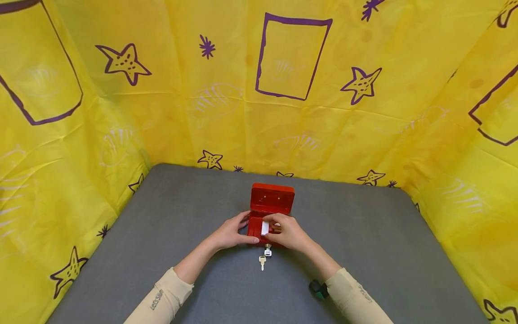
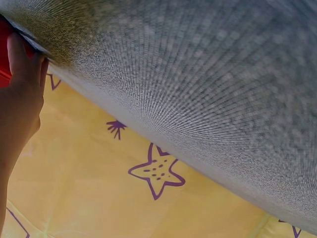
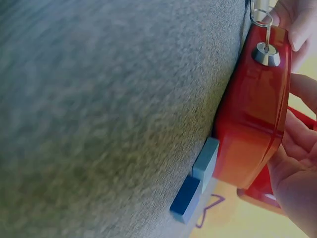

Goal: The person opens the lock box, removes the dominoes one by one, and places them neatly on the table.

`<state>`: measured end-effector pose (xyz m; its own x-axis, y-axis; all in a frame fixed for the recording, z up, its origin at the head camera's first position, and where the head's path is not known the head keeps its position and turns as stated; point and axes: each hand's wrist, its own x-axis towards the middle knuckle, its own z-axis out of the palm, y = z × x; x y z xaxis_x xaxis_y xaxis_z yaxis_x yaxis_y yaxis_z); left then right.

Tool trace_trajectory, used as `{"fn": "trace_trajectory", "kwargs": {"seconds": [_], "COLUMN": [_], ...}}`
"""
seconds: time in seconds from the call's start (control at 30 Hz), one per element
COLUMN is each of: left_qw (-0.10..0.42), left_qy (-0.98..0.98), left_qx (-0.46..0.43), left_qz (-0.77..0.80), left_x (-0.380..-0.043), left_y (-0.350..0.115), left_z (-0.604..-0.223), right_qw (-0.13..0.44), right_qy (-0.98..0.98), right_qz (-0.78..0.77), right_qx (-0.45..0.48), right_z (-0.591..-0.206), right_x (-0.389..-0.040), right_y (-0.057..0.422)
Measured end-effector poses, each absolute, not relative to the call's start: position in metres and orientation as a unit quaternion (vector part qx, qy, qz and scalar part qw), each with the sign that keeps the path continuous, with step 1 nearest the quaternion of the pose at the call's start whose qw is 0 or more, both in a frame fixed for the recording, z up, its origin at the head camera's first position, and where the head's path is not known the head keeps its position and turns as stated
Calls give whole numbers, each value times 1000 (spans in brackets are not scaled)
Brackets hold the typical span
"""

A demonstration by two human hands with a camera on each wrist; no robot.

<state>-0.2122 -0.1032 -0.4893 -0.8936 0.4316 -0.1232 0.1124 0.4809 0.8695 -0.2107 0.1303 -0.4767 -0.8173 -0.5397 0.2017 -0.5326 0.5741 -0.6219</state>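
Grey cloth-covered tabletop (image 1: 218,288), open red metal box (image 1: 272,202) centred | left hand (image 1: 229,232), half-spread, grips its left side | right hand (image 1: 288,231) pinches white rectangular block (image 1: 265,228) at its opening (best moved level, box steady)

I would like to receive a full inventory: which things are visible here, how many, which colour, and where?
table: one, grey, under the box
yellow cloth: count unclear, yellow with purple drawings, around the table
red box: one, red, on the table, lid open
lock: one, silver, box's front
keys: two, silver, at the lock
white object: one, white, in or above the box
brownish item: one, brownish, beside the white object, mostly hidden
blue blocks: two, blue, near the box
wrist device: one, black and green, near the right cuff
sleeves: two, beige, forearms
left hand: one, bare, touching the box
right hand: one, bare, holding the white object
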Motion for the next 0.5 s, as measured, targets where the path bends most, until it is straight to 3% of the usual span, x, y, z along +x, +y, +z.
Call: {"fn": "trace_trajectory", "kwargs": {"seconds": [0.5], "left_qw": [171], "left_qy": [845], "left_qx": [155], "left_qz": [483], "left_x": [-212], "left_y": [-102], "left_z": [-490], "right_qw": [27], "right_qy": [868], "right_qz": [-437], "right_qx": [-233], "right_z": [-476], "right_x": [-203], "right_y": [148]}}
